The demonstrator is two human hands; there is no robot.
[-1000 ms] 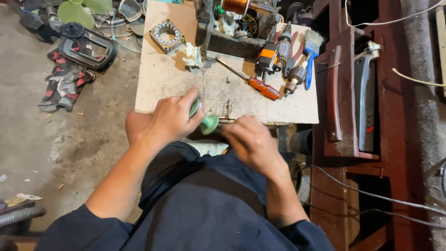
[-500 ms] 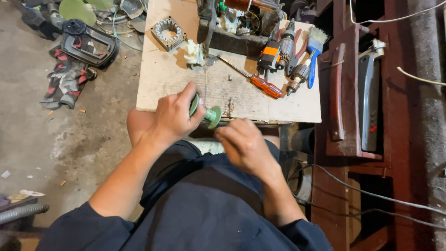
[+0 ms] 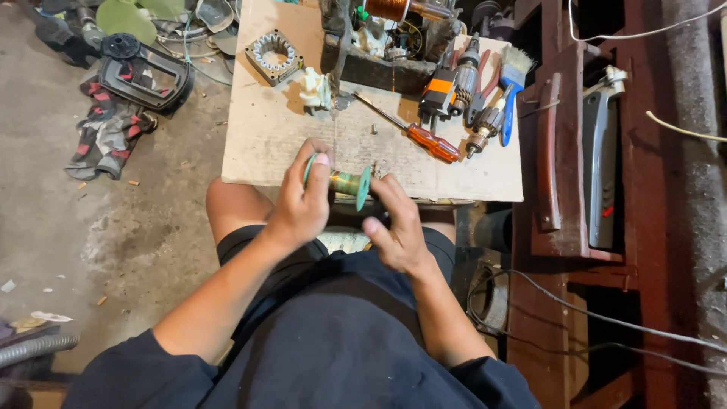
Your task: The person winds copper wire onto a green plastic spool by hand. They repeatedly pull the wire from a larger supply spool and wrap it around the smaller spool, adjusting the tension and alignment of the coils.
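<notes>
My left hand (image 3: 299,208) grips a small green spool (image 3: 347,183) wound with copper-coloured wire, my fingers (image 3: 318,163) curled round its near end so the axis lies level and the wire can turn freely. The spool hangs just off the front edge of the tabletop (image 3: 273,136), above my lap, close enough to steady against it. My right hand (image 3: 397,227) sits beside the spool's far flange, fingers loosely bent and touching or nearly touching it; I cannot tell whether they pinch a wire end. Further back on the tabletop lie an orange-handled screwdriver (image 3: 413,135), a blue-handled brush (image 3: 511,83) and a toothed metal ring (image 3: 273,55), all well apart from my hands.
</notes>
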